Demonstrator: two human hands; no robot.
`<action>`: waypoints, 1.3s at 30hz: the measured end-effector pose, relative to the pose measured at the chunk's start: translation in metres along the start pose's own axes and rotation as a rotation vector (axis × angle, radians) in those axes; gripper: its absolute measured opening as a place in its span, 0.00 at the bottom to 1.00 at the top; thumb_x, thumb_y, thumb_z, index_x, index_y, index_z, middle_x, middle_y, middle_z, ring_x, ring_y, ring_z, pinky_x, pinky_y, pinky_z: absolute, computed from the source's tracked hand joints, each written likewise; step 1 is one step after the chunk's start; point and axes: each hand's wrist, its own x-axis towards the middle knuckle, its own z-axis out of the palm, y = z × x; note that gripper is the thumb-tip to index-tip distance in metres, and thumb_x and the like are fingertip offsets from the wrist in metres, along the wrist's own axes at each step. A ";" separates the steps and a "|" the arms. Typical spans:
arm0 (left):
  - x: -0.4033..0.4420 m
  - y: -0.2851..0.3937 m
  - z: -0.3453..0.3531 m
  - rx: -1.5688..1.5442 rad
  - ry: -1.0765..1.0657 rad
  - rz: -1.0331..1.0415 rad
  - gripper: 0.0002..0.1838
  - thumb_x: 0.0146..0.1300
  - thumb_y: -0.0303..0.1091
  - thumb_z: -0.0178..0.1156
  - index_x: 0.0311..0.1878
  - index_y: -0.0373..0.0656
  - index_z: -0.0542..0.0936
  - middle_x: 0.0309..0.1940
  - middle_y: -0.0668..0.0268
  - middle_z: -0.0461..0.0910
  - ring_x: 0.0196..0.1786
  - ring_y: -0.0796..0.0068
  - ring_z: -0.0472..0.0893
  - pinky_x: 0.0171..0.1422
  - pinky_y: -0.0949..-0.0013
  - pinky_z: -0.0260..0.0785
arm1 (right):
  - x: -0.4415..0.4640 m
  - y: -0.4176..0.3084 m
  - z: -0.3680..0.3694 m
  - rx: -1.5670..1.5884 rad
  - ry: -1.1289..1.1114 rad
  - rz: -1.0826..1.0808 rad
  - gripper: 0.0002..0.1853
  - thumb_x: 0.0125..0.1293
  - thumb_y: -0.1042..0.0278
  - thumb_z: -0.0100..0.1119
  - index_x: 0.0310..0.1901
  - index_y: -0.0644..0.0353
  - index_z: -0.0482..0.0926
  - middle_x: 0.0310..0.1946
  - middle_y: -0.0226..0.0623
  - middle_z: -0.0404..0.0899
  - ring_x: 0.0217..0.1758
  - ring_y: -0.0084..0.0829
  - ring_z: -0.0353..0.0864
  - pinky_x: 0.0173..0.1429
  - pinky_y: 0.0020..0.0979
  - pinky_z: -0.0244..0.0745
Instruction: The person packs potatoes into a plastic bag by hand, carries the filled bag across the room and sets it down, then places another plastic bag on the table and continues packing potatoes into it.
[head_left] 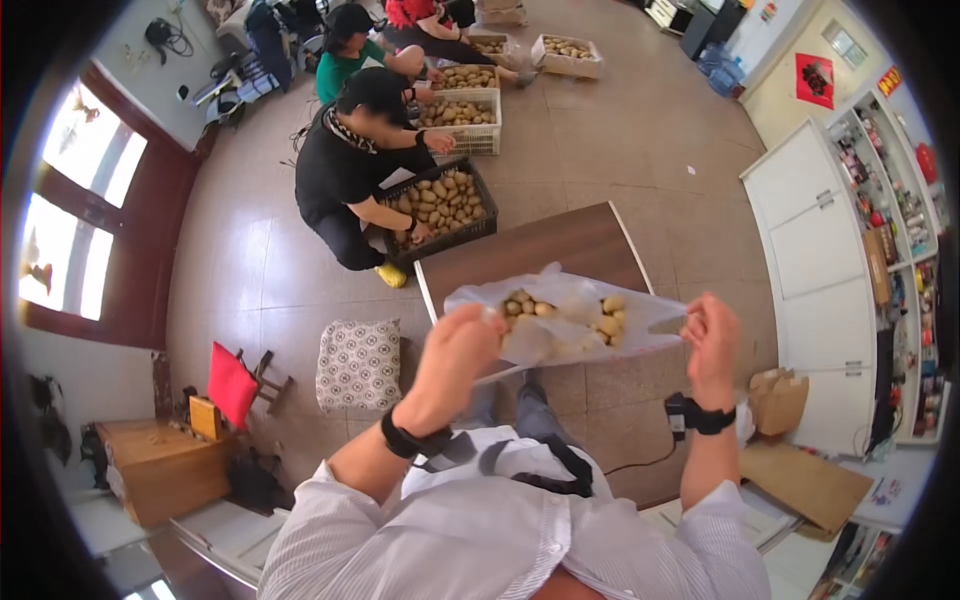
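A clear plastic bag [565,345] with several potatoes [608,322] in it is stretched between my two hands, over the near edge of a brown table [540,245]. My left hand [460,355] is closed on the bag's left side. At the bag's right corner, my right hand [712,335] pinches the plastic with bent fingers. The potatoes lie in two groups, one at the left and one at the right of the bag. Both wrists wear black bands.
Beyond the table, a person in black [335,165] reaches into a black crate [480,215] of potatoes. Other people sit farther back beside white crates [490,135]. A patterned cushion [358,365] stands at left, white cabinets [815,230] at right.
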 end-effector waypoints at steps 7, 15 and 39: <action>0.067 -0.019 0.001 0.063 0.370 0.089 0.08 0.63 0.27 0.47 0.34 0.36 0.76 0.16 0.75 0.64 0.22 0.84 0.61 0.33 0.78 0.58 | 0.113 0.045 0.041 -0.059 -0.298 0.151 0.16 0.71 0.60 0.57 0.25 0.60 0.77 0.17 0.18 0.64 0.21 0.11 0.57 0.26 0.20 0.53; 0.149 -0.125 -0.033 0.424 0.434 0.140 0.13 0.71 0.35 0.51 0.31 0.39 0.73 0.23 0.64 0.71 0.26 0.71 0.70 0.31 0.68 0.61 | 0.207 0.094 0.097 -0.271 -0.377 0.092 0.15 0.67 0.62 0.59 0.25 0.62 0.79 0.18 0.21 0.70 0.23 0.14 0.64 0.27 0.22 0.59; 0.186 -0.193 -0.004 0.868 0.378 -0.099 0.14 0.66 0.40 0.53 0.39 0.36 0.77 0.36 0.42 0.80 0.45 0.39 0.79 0.47 0.46 0.69 | 0.245 0.186 0.093 -0.399 -0.439 0.182 0.11 0.64 0.66 0.60 0.30 0.66 0.80 0.18 0.27 0.73 0.20 0.18 0.70 0.25 0.24 0.63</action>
